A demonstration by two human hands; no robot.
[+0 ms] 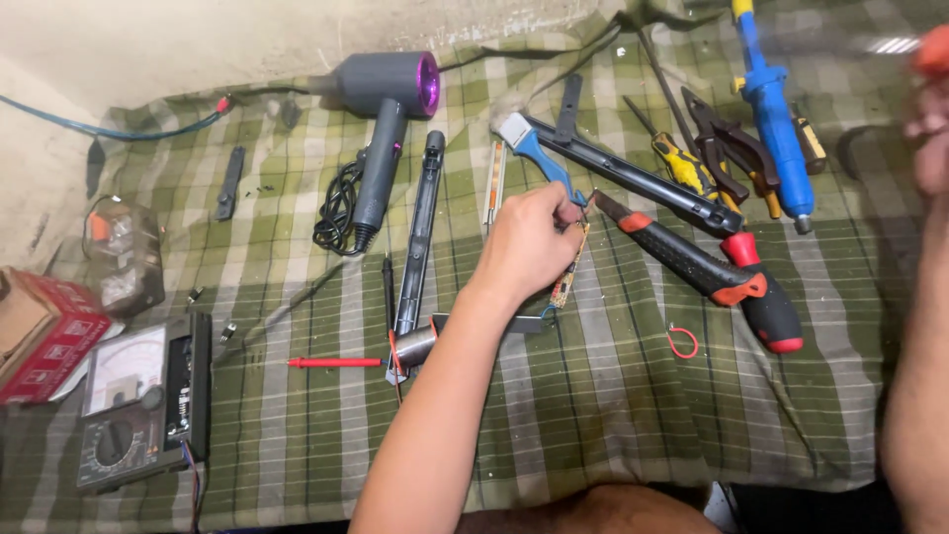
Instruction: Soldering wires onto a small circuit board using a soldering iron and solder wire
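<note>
My left hand reaches out over the middle of the green checked cloth. Its fingers pinch a narrow circuit board strip, which hangs down to the right of the palm. The fingertips lie close to a blue-handled brush and one end of a long dark grey bar. My right hand is raised at the far right edge and blurred. An orange-red thing shows at its top; whether it is gripped is unclear.
A grey hair dryer with its cord and a long black part lie to the left. A black-and-red knife, red-black screwdriver, pliers and blue tool lie to the right. An analogue multimeter and red probe sit front left.
</note>
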